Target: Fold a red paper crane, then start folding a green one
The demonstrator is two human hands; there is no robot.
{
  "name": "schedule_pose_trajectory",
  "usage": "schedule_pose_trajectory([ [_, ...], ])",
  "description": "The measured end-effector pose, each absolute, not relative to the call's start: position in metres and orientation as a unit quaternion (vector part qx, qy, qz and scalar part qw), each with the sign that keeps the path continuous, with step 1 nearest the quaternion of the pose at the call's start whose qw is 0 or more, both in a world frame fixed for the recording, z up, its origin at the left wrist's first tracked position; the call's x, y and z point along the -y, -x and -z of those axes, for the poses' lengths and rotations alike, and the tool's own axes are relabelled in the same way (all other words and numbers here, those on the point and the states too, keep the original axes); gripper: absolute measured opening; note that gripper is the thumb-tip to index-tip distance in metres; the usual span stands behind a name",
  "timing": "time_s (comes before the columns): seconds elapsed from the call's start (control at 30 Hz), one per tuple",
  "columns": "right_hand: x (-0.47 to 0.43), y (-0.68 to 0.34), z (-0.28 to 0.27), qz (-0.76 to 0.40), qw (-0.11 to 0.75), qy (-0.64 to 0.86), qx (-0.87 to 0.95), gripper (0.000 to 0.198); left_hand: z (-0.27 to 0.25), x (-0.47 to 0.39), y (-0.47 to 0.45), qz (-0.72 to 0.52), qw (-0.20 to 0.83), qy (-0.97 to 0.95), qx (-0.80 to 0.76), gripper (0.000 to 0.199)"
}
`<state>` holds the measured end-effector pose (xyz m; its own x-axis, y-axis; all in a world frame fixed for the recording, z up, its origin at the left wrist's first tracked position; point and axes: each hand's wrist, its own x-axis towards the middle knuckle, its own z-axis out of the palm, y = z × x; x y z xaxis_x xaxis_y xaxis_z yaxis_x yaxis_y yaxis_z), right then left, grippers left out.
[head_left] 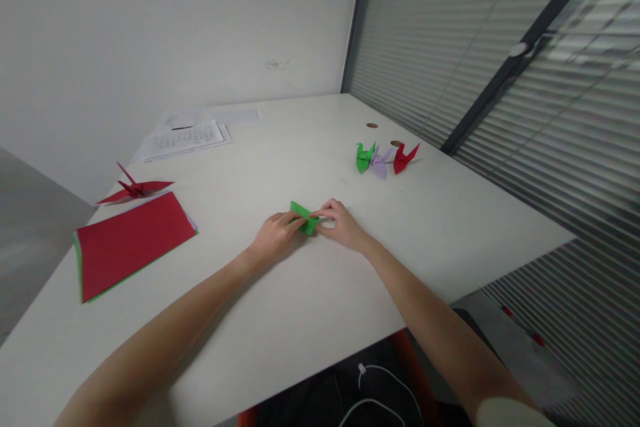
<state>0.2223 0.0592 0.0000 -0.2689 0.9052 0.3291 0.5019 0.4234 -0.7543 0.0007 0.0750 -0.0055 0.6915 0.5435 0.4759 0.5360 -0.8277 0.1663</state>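
Note:
A small piece of folded green paper lies on the white table between my two hands. My left hand covers its lower left part, with the fingers pressed together on it. From the right side, my right hand pinches the paper's right edge between thumb and fingers. The fingers hide part of the folds. Further back on the right stand a green paper crane, a pale purple paper crane and a red paper crane, close together.
To the left lies a stack of coloured paper, red on top, with a larger red paper crane behind it. Printed sheets with a dark pen lie at the back left. A window with blinds borders the table's right side.

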Motion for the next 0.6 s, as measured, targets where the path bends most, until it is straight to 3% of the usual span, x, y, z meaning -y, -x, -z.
schedule_pose_trajectory([
  [0.07,-0.0573,-0.2252,-0.0009,-0.189,0.338,0.449,0.806,0.028,0.0065,-0.0748,-0.0004,-0.239,0.0,-0.927,-0.29,0.026],
  [0.2,-0.0565,-0.2265,-0.0013,-0.189,0.258,0.405,0.857,0.034,0.0054,-0.0713,-0.0012,-0.22,-0.015,-0.934,-0.282,0.023],
  [0.6,-0.0581,-0.2268,0.0011,-0.112,0.216,0.405,0.881,0.02,0.0018,-0.0695,-0.0019,-0.212,0.011,-0.94,-0.268,0.02],
])
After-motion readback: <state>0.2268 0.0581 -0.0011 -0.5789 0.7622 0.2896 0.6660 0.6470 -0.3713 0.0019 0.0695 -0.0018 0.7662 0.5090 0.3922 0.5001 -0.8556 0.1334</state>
